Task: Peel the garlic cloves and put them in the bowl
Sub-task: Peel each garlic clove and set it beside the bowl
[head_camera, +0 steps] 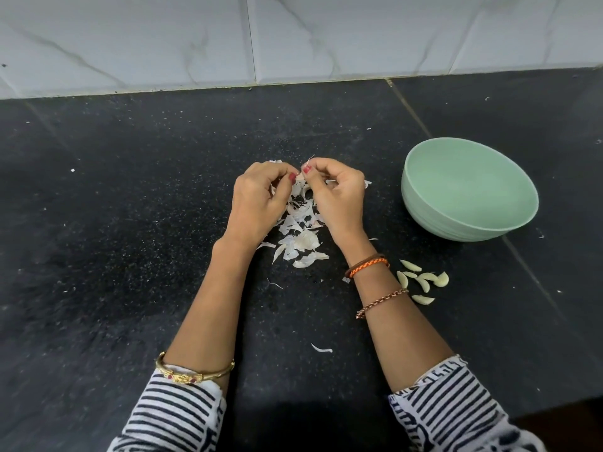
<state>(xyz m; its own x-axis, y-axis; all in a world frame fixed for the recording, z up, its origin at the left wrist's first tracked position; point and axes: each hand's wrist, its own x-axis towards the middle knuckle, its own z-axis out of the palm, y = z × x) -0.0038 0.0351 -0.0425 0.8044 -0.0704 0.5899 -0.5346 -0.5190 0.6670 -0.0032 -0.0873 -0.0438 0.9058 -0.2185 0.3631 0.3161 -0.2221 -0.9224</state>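
Note:
My left hand (pixel 261 200) and my right hand (pixel 339 197) meet fingertip to fingertip above the counter and pinch a small garlic clove (pixel 301 175) between them; the clove is mostly hidden by the fingers, with a thin wisp of skin sticking up. Under the hands lies a pile of white garlic skins (pixel 301 233). Several peeled cloves (pixel 422 280) lie on the counter to the right of my right wrist. The pale green bowl (pixel 424 203) stands at the right, and I see nothing inside it.
The black speckled counter (pixel 130 223) runs back to a white marble-tiled wall (pixel 293 37). Stray bits of skin are scattered about, one strip (pixel 321 349) lying between my forearms. The counter's front edge shows at the bottom right.

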